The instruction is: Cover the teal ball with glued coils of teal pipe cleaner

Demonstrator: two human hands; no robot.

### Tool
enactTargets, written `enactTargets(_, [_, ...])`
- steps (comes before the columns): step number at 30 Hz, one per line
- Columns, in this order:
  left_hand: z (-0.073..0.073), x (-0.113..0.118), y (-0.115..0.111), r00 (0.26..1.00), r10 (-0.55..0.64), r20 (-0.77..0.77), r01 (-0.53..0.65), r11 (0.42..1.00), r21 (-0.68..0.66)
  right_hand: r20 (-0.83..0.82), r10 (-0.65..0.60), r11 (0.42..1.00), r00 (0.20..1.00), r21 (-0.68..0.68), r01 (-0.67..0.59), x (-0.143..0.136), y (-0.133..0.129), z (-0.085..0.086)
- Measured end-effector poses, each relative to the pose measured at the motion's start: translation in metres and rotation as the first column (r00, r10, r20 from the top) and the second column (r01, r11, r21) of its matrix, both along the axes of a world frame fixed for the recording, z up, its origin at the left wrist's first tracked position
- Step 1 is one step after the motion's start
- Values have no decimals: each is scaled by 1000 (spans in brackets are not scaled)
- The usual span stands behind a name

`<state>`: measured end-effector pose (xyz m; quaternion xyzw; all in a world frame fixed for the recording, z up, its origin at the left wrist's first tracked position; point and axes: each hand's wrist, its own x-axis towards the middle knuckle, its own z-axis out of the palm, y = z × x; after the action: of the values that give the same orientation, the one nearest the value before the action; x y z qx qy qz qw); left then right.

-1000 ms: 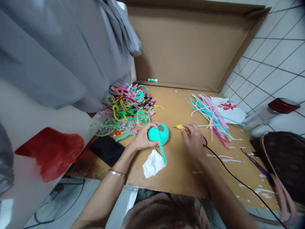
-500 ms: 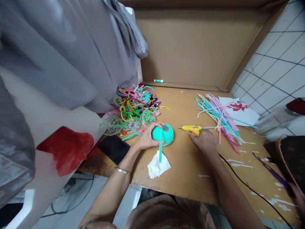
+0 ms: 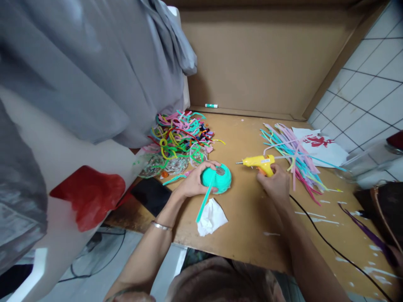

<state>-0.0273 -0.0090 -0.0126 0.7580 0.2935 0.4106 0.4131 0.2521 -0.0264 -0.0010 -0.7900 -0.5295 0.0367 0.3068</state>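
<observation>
My left hand (image 3: 195,179) is wrapped round the left side of a round teal piece (image 3: 224,181) that looks covered in wound pipe cleaner, with a small greyish patch on top. From it a loose teal pipe cleaner end (image 3: 204,204) slants down to the left, over the edge of a crumpled white tissue (image 3: 213,218). My right hand (image 3: 276,184) grips the handle of a yellow hot glue gun (image 3: 258,161), its nozzle pointing left towards the teal piece, a short gap away. A clear glue stick sticks out of the gun's back.
A heap of coloured pipe cleaners (image 3: 179,136) lies at the back left, beside a black phone-like slab (image 3: 151,195). Straight pipe cleaners (image 3: 292,153) lie at right near a white paper (image 3: 327,147). A black cord (image 3: 327,241) crosses the table; a dark bag (image 3: 382,205) stands far right.
My right hand has raised the glue gun off the table and tilted it. The loose teal end has swung left across the tissue, while my left hand keeps its hold.
</observation>
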Motion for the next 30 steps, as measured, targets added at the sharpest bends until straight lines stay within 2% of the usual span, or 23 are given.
enactTargets(4, [0,-1,2,1000,-18,6,18,1000,-6,-74,108,983,991,155,-95,-16,-9,19])
enactTargets(7, [2,-2,1,1000,-21,-5,21,1000,-19,64,139,953,988,261,-151,-31,-14,33])
enactTargets(9, [3,-2,0,1000,-16,-15,15,999,-28,160,144,937,977,295,-187,-38,-15,35])
enactTargets(14, [5,-2,0,1000,-26,-11,25,999,-45,262,176,896,949,356,-265,-42,-14,15])
enactTargets(18, [5,-3,0,999,-48,0,48,999,-26,321,185,841,929,437,-319,-38,-16,1])
enactTargets(22, [5,-3,0,999,-39,-28,39,999,-24,374,188,807,908,468,-360,-37,-17,-1])
enactTargets(30, [5,-3,0,999,-45,-22,44,998,-35,376,200,817,905,445,-366,-40,-19,2])
